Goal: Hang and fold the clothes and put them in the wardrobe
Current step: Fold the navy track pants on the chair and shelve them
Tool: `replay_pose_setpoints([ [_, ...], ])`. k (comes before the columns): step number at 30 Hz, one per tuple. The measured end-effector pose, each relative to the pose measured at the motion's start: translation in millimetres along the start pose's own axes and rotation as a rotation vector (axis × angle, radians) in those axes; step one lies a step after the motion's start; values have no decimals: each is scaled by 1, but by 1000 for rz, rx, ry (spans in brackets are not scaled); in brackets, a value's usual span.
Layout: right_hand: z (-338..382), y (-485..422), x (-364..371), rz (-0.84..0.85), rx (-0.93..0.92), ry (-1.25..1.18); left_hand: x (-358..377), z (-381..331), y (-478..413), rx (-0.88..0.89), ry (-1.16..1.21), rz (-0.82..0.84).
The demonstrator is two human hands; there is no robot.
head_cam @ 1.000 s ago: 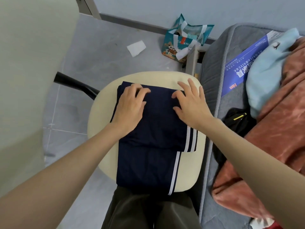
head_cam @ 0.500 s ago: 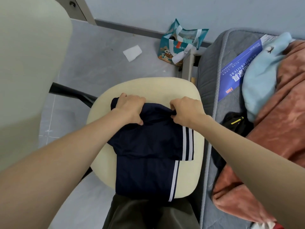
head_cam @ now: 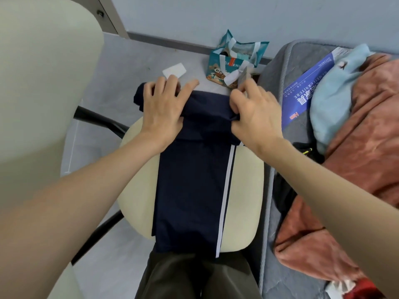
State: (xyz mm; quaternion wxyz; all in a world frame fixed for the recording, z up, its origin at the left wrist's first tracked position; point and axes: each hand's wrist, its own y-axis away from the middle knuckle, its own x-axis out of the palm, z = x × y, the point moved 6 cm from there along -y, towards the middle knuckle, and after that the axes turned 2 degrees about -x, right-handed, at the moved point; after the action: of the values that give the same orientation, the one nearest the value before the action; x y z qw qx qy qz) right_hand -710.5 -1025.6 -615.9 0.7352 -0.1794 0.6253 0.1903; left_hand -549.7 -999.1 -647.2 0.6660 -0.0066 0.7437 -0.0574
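**Both hands hold the far end of the navy garment**

At the left edge stands the pale chair back [head_cam: 43, 83]. The left hand [head_cam: 164, 111] lies over the left far corner of the navy garment [head_cam: 190, 190], fingers spread and only lightly bent across the top, thumb pressed to the cloth on the near side, holding that end raised. The garment, with white stripes down its right side, runs along the cream chair seat [head_cam: 246, 190] from the near edge to past the far edge. The right hand [head_cam: 254, 113] pinches the right far corner, fingers tightly curled with cloth bunched between them. On the floor beyond lie a white paper [head_cam: 174, 71] and a teal bag [head_cam: 235, 61]. At the right, a grey mattress [head_cam: 272, 83] carries a light blue garment [head_cam: 336, 87] and a rust-red blanket [head_cam: 367, 147].
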Motion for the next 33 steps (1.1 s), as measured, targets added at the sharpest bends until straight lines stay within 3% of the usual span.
replay_pose_setpoints([
  [4,29,50,14,59,-107,-60,9,0,59,-19,-1,104],
  [11,49,139,89,575,-113,28,55,-18,153,-77,0,535],
  [16,51,154,98,817,-57,122,56,-29,167,-156,-25,490],
  [18,54,142,85,759,-9,65,49,-33,160,-226,97,436],
  [21,56,115,57,347,29,-7,36,-36,141,-245,269,251],
  [23,53,106,56,167,70,-43,43,-39,131,-237,281,243],
  [28,38,125,119,373,42,61,95,-27,137,-240,121,470],
  [33,27,130,137,408,-9,99,118,-10,145,-258,189,598],
])
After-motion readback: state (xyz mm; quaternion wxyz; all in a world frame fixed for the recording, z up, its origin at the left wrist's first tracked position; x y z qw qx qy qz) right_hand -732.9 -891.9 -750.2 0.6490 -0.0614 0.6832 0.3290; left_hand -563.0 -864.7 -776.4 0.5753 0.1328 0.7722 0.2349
